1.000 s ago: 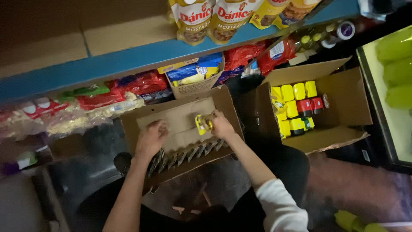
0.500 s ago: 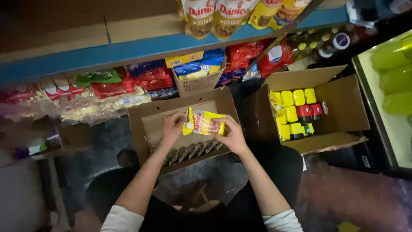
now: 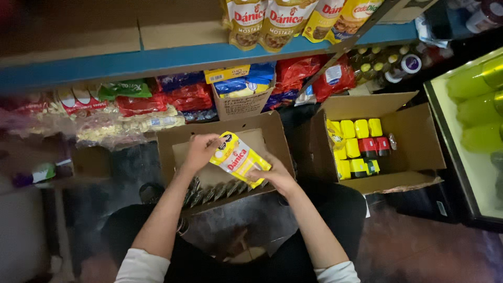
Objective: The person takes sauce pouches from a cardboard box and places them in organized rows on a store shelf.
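A yellow and white sauce pouch (image 3: 239, 158) with a red label is held flat between both of my hands, above an open cardboard box (image 3: 167, 141). My left hand (image 3: 199, 152) grips its upper left end. My right hand (image 3: 272, 175) grips its lower right end. Along the box's near side stands a row of several more pouches (image 3: 215, 191), seen edge-on. The box rests on my lap.
A second open box (image 3: 414, 136) with yellow and red packs sits at the right. A blue shelf edge (image 3: 157, 60) runs across the top, with hanging pouches (image 3: 262, 23) above and red, blue and green packets (image 3: 183, 97) below. A lit green cooler (image 3: 477, 110) stands far right.
Both hands were down inside the box a second ago. They have since lifted one pouch out, and it is now held higher and turned flat, face up.
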